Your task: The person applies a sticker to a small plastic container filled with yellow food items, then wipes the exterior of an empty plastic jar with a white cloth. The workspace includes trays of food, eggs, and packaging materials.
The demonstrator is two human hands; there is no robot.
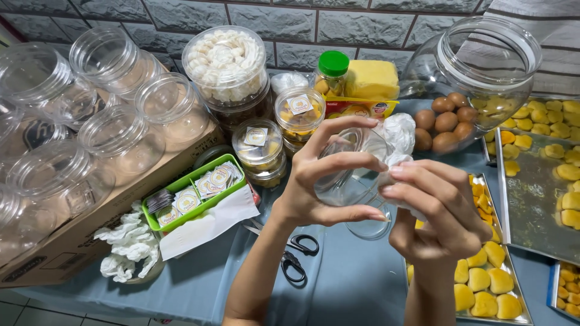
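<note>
Your left hand [314,181] wraps a small clear jar [350,175], fingers curled over its wall so it stays tipped and steady above the blue tablecloth [350,284]. Your right hand [435,205] pinches a white tissue [396,136] against the jar's mouth, apparently wiping inside. Below the jar lie black scissors [296,256]; right of it, a tray of yellow pastries [489,284]. Behind the jar stand sealed filled tubs [260,148].
</note>
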